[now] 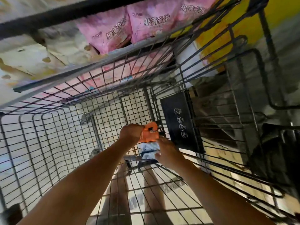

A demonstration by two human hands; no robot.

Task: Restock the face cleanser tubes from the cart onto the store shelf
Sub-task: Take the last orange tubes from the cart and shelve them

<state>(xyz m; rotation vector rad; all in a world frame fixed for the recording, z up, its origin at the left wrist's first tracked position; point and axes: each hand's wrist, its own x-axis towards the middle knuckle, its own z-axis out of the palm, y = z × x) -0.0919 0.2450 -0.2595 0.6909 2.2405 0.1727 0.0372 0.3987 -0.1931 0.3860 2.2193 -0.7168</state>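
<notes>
- Gripping an orange cleanser pack (151, 133), your left hand (131, 133) has its fingers curled round the pack's left end, low in the wire cart (146, 101).
- Your right hand (165, 151) lies with fingers fairly straight over a white-and-blue pack (149, 149) just below the orange one; whether it touches cannot be told.
- Hidden: your right hand covers the white-and-blue pack's right side, and your left covers the orange pack's left end.
- Hard to read: print on both packs is blurred; the count of tubes in each cannot be told.
- Black panel (180, 122) with four white round symbols stands on the cart's right wall, just beside the packs.
- Pink packets (129, 25) sit on the store shelf (32, 84) beyond the cart, their tops cut off by the frame.
- Pale speckled floor (53, 132) shows through the mesh.
</notes>
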